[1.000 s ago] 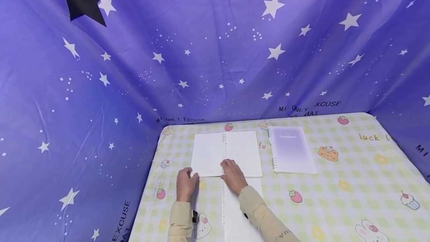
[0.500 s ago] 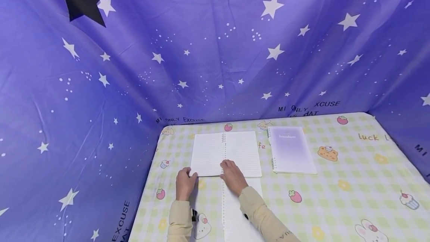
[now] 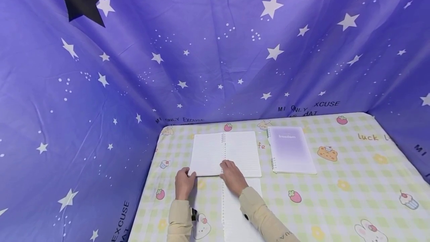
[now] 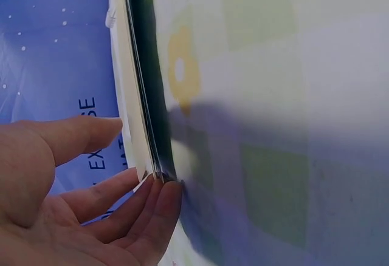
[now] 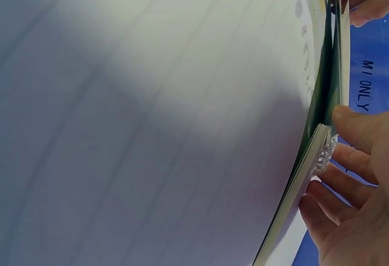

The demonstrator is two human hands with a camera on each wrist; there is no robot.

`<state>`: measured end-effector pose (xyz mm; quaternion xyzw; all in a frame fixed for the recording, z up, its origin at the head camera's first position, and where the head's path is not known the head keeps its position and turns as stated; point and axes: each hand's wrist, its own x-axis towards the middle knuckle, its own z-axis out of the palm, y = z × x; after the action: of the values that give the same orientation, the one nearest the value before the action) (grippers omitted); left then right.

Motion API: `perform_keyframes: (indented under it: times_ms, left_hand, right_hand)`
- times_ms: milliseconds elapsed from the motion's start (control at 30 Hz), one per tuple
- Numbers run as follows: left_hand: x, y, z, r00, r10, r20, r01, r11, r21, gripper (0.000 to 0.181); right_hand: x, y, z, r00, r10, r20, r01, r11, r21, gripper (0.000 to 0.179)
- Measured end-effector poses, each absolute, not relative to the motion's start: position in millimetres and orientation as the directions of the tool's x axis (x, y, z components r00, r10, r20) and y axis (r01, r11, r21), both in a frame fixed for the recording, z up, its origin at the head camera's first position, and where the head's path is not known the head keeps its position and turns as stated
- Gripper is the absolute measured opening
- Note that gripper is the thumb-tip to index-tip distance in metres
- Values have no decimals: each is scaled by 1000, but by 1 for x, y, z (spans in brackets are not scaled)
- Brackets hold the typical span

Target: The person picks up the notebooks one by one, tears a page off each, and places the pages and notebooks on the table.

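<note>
An open spiral notebook [image 3: 242,148] with lined white pages lies at the far left of the table. My left hand [image 3: 184,184] grips its lower left corner, thumb at the front edge and fingers along the side. In the left wrist view, fingertips [image 4: 167,196] meet the edge of the dark cover. Around the lower end of the ring binding, my right hand [image 3: 234,177] holds the notebook. Its thumb [image 5: 355,126] presses the front edge while the other fingers lie by the clear rings [image 5: 322,156]. Beneath my right forearm lies a lined sheet [image 3: 238,212] with punched holes down its left side.
A closed purple spiral notebook [image 3: 293,150] marked "freedom" lies to the right of the open one. The table [image 3: 352,197] has a green checked cloth with cartoon prints. Purple star-printed curtains [image 3: 201,47] stand behind and at both sides.
</note>
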<state>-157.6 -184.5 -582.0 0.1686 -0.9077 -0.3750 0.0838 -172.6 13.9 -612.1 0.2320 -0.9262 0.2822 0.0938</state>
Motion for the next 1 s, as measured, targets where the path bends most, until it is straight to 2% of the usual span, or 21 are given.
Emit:
perform_keyframes:
  times_ms: [167,433,733,1000]
  left_hand:
    - [-161,-189,-584,-925,-380,17,-246,631,736,36]
    - [-165,-195,-585,-920,-391,2,-241,572,784,34]
    - [-164,-198,-582,-909,-416,-21,-226,450,864,36]
    - [-166,-199,-580,-904,-425,-36,-223,399,890,37]
  right_hand:
    - [-172,14,-609,-898,-376,228,-439,739,-511,37]
    - [-172,14,-607,-909,-369,195,-416,764,-494,38]
    - [-173,13,-608,-906,-364,217,-423,759,-495,39]
    - [-172,11,-609,-904,-354,238,-427,763,-486,42]
